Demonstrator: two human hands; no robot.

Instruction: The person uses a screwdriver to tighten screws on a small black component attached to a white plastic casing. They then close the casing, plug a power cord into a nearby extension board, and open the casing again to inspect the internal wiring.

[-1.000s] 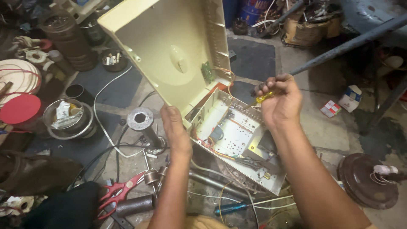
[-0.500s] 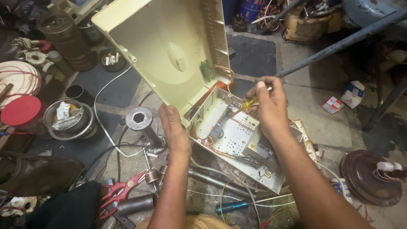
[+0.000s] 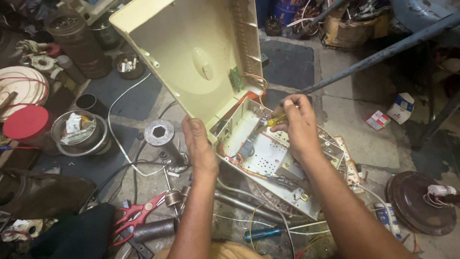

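Observation:
An opened cream plastic appliance casing (image 3: 187, 57) stands tilted up, its lid hinged back over a white inner base (image 3: 268, 158) with wires and small parts. My left hand (image 3: 197, 144) grips the casing's lower edge where lid and base meet. My right hand (image 3: 298, 125) holds a yellow-handled screwdriver (image 3: 275, 121), its tip pointed down into the base near orange wires at the hinge side. A small green circuit board (image 3: 235, 79) sits on the lid's inner wall.
Red-handled pliers (image 3: 136, 216), a metal cylinder (image 3: 160, 136), a blue-handled screwdriver (image 3: 262, 234) and loose wires lie on the floor near me. Metal bowl (image 3: 79, 132) and red lid (image 3: 24, 122) at left. A dark round rotor (image 3: 419, 204) at right. A metal bar (image 3: 383, 50) crosses above.
My right hand has moved left and down with the screwdriver, from the casing's right edge into the base. The left hand keeps its hold.

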